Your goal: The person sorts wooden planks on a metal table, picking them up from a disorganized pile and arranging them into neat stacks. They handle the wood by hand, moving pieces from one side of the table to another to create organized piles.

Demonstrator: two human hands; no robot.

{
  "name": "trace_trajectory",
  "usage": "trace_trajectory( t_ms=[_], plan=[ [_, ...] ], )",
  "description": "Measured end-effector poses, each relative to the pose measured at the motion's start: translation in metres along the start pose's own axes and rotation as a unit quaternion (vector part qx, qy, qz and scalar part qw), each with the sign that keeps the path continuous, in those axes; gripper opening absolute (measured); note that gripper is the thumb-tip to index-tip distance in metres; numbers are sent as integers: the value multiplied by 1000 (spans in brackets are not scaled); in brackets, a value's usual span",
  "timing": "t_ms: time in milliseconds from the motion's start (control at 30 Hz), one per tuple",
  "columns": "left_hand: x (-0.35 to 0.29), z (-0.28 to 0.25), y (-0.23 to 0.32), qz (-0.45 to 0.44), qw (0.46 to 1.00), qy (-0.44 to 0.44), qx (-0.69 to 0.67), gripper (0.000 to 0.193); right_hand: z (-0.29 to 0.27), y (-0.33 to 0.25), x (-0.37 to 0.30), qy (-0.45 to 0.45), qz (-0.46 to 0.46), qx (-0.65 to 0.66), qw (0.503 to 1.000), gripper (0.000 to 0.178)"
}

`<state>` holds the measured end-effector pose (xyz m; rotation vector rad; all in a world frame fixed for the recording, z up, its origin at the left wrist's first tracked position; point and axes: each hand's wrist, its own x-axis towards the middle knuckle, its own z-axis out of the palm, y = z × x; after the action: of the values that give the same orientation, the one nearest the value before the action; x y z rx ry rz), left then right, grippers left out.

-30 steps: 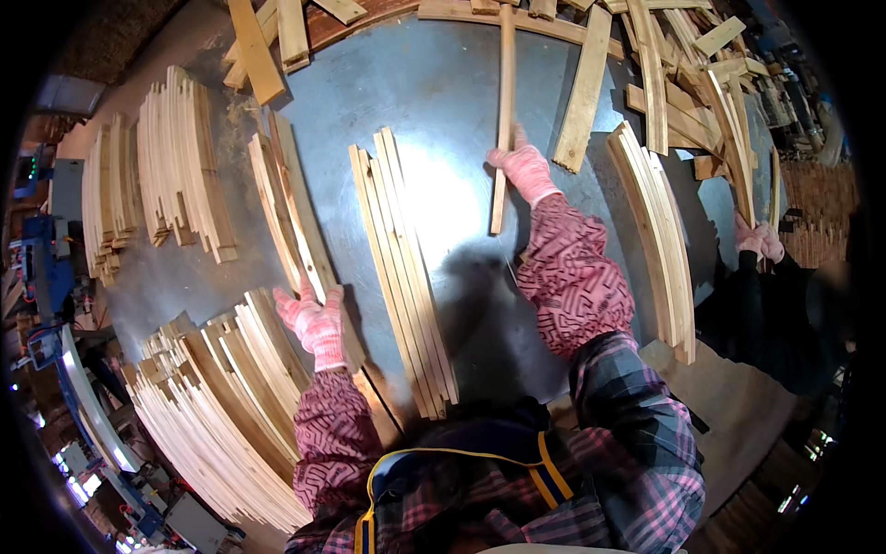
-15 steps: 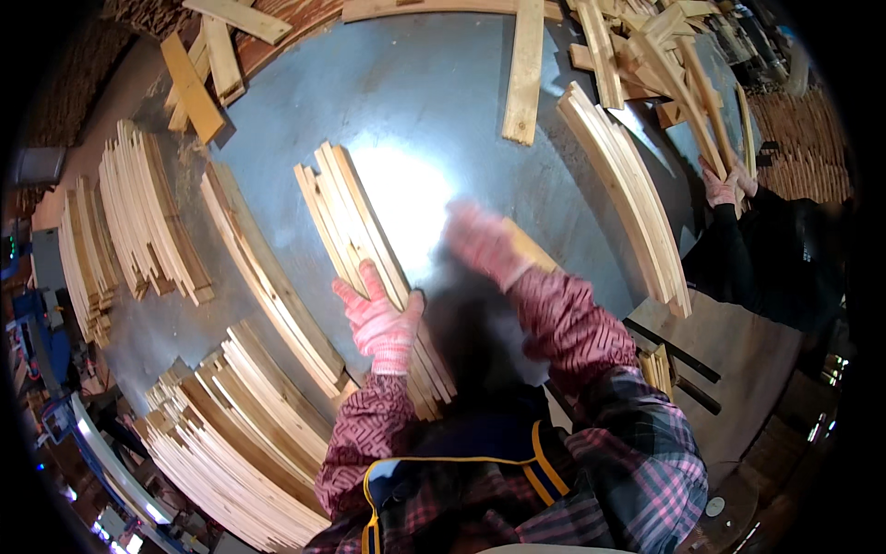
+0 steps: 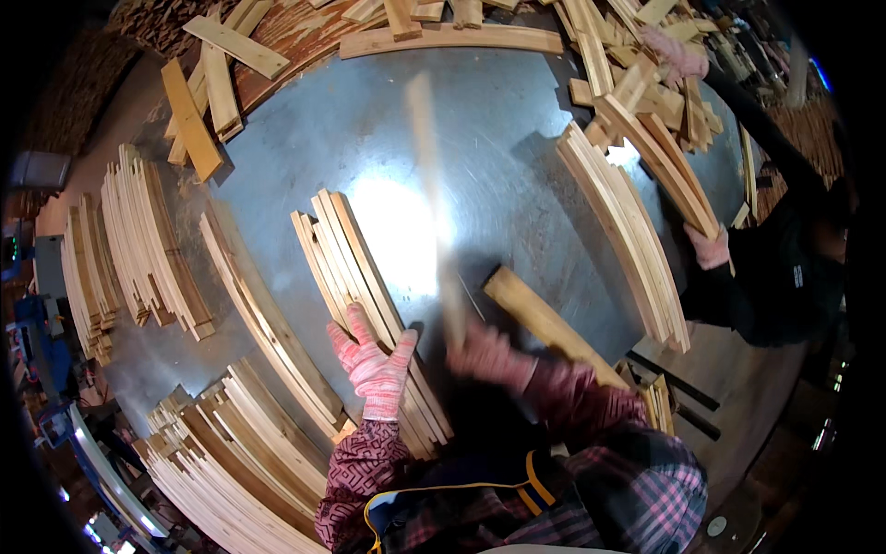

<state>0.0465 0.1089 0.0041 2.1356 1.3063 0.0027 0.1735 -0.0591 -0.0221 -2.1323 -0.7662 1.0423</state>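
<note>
My left hand point(image 3: 374, 369), in a pink-and-white knitted glove, lies with fingers spread on a bundle of pale wooden slats point(image 3: 355, 268) standing side by side on the metal table. My right hand point(image 3: 489, 355), gloved alike and smeared by motion, is closed around the near end of a wooden slat point(image 3: 425, 166). That slat is blurred too and points away from me, to the right of the bundle. Another board point(image 3: 549, 319) lies aslant beyond my right forearm, which hides part of it.
Stacked curved slats point(image 3: 628, 240) stand at right, with more slat stacks point(image 3: 152, 240) at left and near left point(image 3: 240, 452). Loose boards point(image 3: 212, 92) lie far left, and a jumbled wood pile point(image 3: 637, 83) far right. A co-worker's gloved hand point(image 3: 709, 247) holds curved boards; their other reaches the pile.
My right hand has come nearer to me and now holds a slat. A board at the far edge no longer lies there. The co-worker's one hand has moved to the pile.
</note>
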Motion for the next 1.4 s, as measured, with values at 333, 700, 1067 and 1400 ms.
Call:
trace_trajectory(
  t_ms=[333, 700, 1067, 1400],
  plan=[
    [24, 15, 20, 21, 969, 49, 243, 110, -201, -95, 384, 320, -139, -264, 899, 75],
    [31, 8, 16, 22, 976, 30, 216, 99, -257, -132, 547, 431, 69, -343, 832, 88],
    [15, 3, 10, 7, 977, 43, 207, 97, -196, -83, 224, 265, 0, -357, 896, 87],
    [30, -39, 66, 235, 964, 109, -64, 82, -109, -24, 123, 239, 62, 339, 908, 35]
  ],
)
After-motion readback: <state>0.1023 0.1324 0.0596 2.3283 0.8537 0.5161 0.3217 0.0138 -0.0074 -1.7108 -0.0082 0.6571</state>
